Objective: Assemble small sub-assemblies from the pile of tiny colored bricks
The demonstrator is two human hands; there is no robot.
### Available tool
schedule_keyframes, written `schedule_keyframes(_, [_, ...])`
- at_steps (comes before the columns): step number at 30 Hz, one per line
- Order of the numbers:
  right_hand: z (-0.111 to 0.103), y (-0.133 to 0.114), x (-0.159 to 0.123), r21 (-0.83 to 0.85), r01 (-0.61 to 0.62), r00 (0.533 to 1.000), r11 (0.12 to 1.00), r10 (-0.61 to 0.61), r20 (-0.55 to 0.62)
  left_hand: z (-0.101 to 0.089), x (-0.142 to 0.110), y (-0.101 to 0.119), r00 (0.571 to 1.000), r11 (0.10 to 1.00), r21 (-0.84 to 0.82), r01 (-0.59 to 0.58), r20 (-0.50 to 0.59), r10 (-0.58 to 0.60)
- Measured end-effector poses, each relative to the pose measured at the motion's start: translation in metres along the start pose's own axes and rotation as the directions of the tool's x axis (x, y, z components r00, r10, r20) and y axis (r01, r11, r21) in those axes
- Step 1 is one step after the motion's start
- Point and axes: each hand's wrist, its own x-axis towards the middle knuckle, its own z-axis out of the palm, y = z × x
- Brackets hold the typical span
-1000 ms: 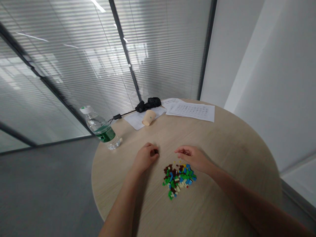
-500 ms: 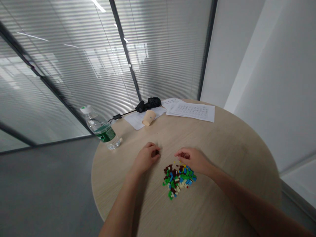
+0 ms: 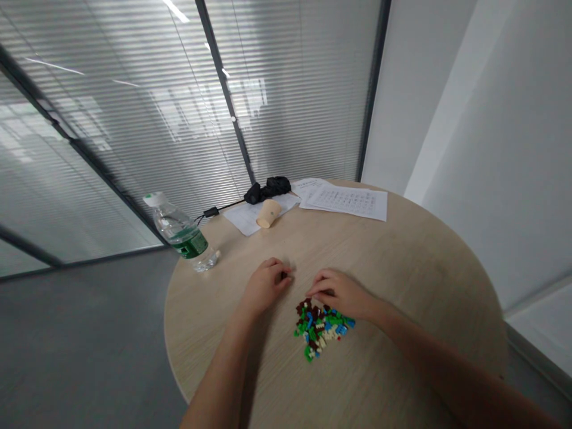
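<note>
A small heap of toy building bricks (image 3: 319, 333) in brown, green, blue, cream and a little red lies on the round wooden table. My right hand (image 3: 337, 292) is over the heap's far edge, fingers stretched toward the brown bricks and thumb a little apart; it covers some bricks. To the left of the heap, my left hand (image 3: 268, 283) rests by the tabletop with its fingers curled and thumb near the forefinger. Whatever may be between those fingertips is too dark and small to make out.
A plastic water bottle (image 3: 190, 241) with a green label stands at the table's left edge. Farther back are a tipped paper cup (image 3: 269, 213), printed sheets (image 3: 348, 201) and a black folded umbrella-like bundle (image 3: 272, 187) with a strap. Glass with blinds rises behind.
My right hand has moved left over the top of the heap, and its fingers have come down nearer the brown bricks. My left hand has barely moved.
</note>
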Motion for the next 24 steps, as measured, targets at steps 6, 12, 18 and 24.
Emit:
schedule_keyframes(6, [0.002, -0.006, 0.004, -0.007, -0.064, 0.998, 0.998, 0.063, -0.029, 0.005, 0.0, 0.003, 1.0, 1.0, -0.006, 0.008, 0.01, -0.008])
schedule_keyframes(12, [0.0, -0.01, 0.004, 0.009, -0.08, 0.995, 0.997, 0.08, -0.054, 0.003, 0.001, 0.01, 0.996, 0.997, -0.069, -0.041, -0.087, 0.035])
schedule_keyframes(18, [-0.001, -0.004, 0.003, 0.385, -0.291, 0.93, 0.876, 0.354, -0.102, 0.002, 0.0, 0.028, 0.986, 0.946, -0.278, -0.168, -0.04, 0.163])
schedule_keyframes(24, [0.002, 0.002, 0.003, 0.576, -0.259, 0.929, 0.776, 0.362, -0.07, 0.005, -0.002, 0.04, 0.978, 0.917, -0.34, -0.208, -0.075, 0.194])
